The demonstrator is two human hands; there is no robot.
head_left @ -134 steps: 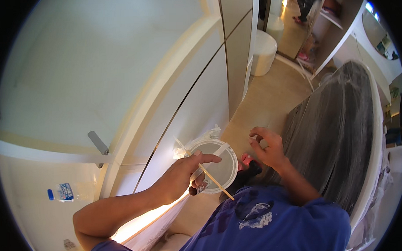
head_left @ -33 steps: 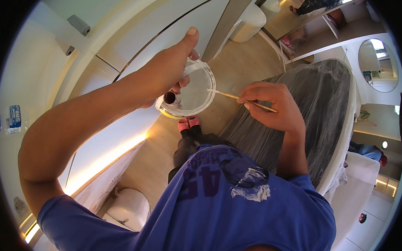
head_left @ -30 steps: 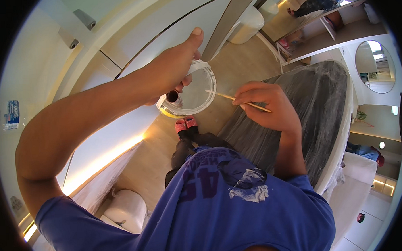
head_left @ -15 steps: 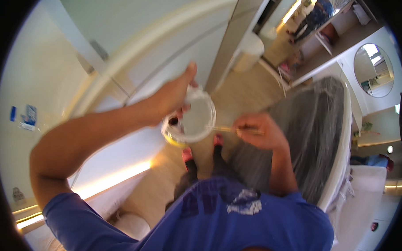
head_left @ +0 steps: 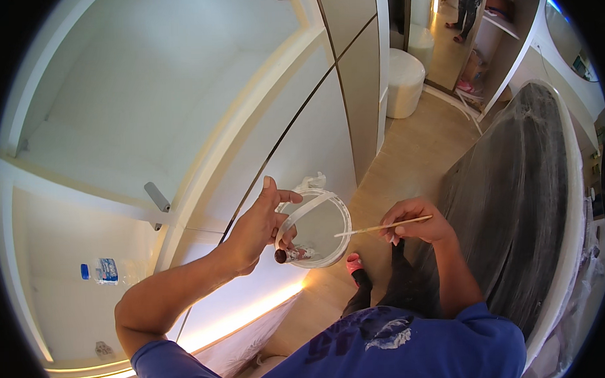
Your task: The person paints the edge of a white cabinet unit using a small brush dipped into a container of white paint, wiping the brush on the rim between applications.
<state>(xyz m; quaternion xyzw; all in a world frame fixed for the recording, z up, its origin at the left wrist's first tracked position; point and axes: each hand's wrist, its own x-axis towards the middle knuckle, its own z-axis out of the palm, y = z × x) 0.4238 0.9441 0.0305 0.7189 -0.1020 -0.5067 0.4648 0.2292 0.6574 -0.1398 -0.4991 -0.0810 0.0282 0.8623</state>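
Note:
A white plastic bucket (head_left: 347, 221) hangs in front of me, with white smears on its rim and pale contents inside. My left hand (head_left: 260, 227) is closed on the bucket's white strap handle; its thumb points up. Below those fingers, a dark round-ended handle (head_left: 281, 256) leans over the rim, its other end inside the bucket and coated white. A thin wooden stick (head_left: 390, 226) with a whitened tip is pinched in my right hand (head_left: 420, 219). Its tip reaches over the bucket's right rim.
Open white cabinets (head_left: 83, 216) line the left side, with a clear plastic bottle (head_left: 109, 271) on a shelf. A plastic-covered dark surface (head_left: 516, 201) lies close on my right. Farther ahead stand a white round stool (head_left: 405, 82) and a mirror reflecting a person's legs (head_left: 466, 13).
The view has swung left, bringing more of the cabinets in. Both hands still hold the bucket and stick; the bucket appears slightly lower and farther right.

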